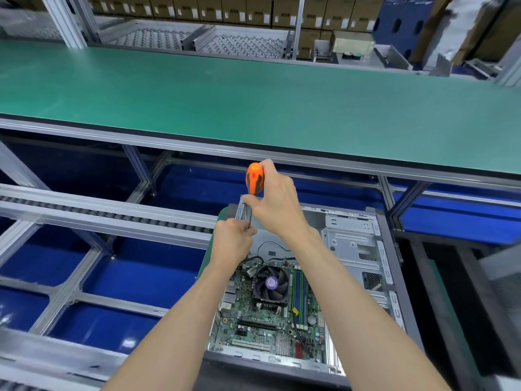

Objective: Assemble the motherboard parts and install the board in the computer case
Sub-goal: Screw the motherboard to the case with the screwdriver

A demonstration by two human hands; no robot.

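The person's right hand (275, 204) grips the orange-and-black plastic handle of a screwdriver (254, 179), fingers curled round the lower part of the handle, w/ the tool held nearly upright, tip down. The thin metal shaft runs down into the left hand (232, 239), whose fingers are curled and pinch the shaft near its lower end; the tip itself is hidden behind those fingers, so what it meets can't be told. Both hands sit over the far-left corner of the open grey sheet-metal computer case (394, 277), which lies on its side, open face up, at the lower centre-right of the view.

Inside the case lies the green motherboard (253, 320), flat against the case floor, in the near-left part. On it, approx. mid-board, sits a black CPU cooler fan w/ a purple hub sticker (271, 283). Just right of the fan run green-and-blue RAM slots (299, 297). A black cable (270, 244) loops across the bare case floor beyond the board. To the right in the case is a perforated silver drive-bay bracket (352, 244).

Left of the case runs a silver roller conveyor rail (98, 214) on an aluminium frame over a blue floor (135, 275). Beyond the hands stretches a long green-topped surface (253, 94). Further back stand rows of brown cardboard boxes (225, 8).
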